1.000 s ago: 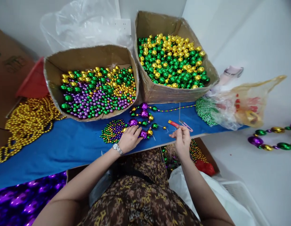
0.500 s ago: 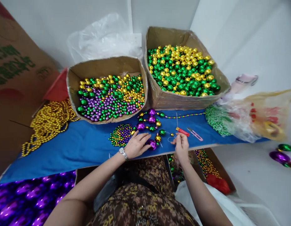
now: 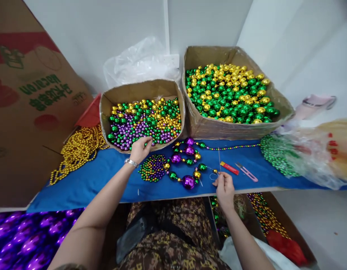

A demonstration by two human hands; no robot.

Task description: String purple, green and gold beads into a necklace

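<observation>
Left hand: the left hand (image 3: 140,150) is over the near rim of the left box (image 3: 142,90), palm down, its fingers bunched close together at the small beads (image 3: 134,129) inside; from where I stand I cannot tell whether they have hold of one.
Right hand: the right hand (image 3: 225,187) is just above the near edge of the table (image 3: 106,183), thumb and fingers pinched together on a thin needle (image 3: 219,157) that points away from the person.
Bead string: between the hands, the bead string (image 3: 188,182) lies curled on the blue cloth, big purple balls among green and gold ones, its thin thread leading to a gold bead (image 3: 215,171) beside the right fingers.
Right of the string: a red strip (image 3: 230,168) with a yellow end, then a pink cutter (image 3: 248,173).
Left of the string: a round patch of tiny beads (image 3: 152,167); farther left, gold strands (image 3: 82,150) in a heap.
Far side: the right box (image 3: 232,129), full of green and gold balls, stands beside the left one.
</observation>
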